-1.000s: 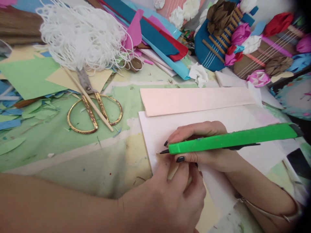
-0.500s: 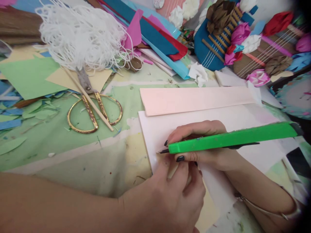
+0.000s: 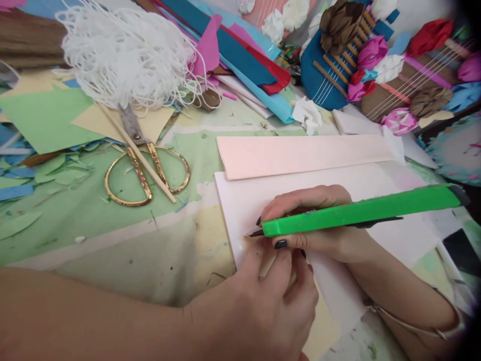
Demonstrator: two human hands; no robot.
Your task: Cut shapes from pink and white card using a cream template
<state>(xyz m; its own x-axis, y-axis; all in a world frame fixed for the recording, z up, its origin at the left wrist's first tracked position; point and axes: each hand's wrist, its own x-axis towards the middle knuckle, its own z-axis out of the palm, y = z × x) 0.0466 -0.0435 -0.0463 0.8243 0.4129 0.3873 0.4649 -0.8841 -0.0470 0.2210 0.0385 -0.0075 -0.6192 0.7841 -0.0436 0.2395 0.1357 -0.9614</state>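
Observation:
My right hand [image 3: 319, 240] grips a green utility knife [image 3: 361, 210] like a pen, thumb below it and fingers above. Its dark blade points left, its tip close to my left fingertips over a white board [image 3: 244, 195]. My left hand [image 3: 266, 291] lies curled on a sheet of cream paper [image 3: 319, 326], fingers pressing it against the board. Most of that paper is hidden beneath my hands. Just behind the board's far edge rests a pale pink folded strip [image 3: 300, 153], partly overlapping it.
Gold-handled scissors [image 3: 145, 165] with a thin wooden stick [image 3: 154, 175] across them lie at left. Behind them is a heap of white cord [image 3: 128, 55]. Green paper [image 3: 45, 118] and scraps cover the far left. Coloured crepe paper [image 3: 240, 55] and a decorated blue guitar shape [image 3: 319, 75] stand at the back.
The knife and my right hand have shifted very slightly to the right, and the knife's rear end is a little higher. My left hand stays in place.

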